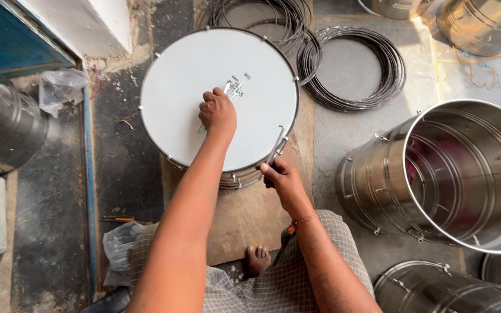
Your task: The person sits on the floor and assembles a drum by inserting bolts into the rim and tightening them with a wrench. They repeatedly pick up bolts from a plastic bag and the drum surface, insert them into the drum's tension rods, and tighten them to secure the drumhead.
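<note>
Right hand [282, 179] fingers around tuning key [278, 148] (drum [204, 75] rim).
</note>
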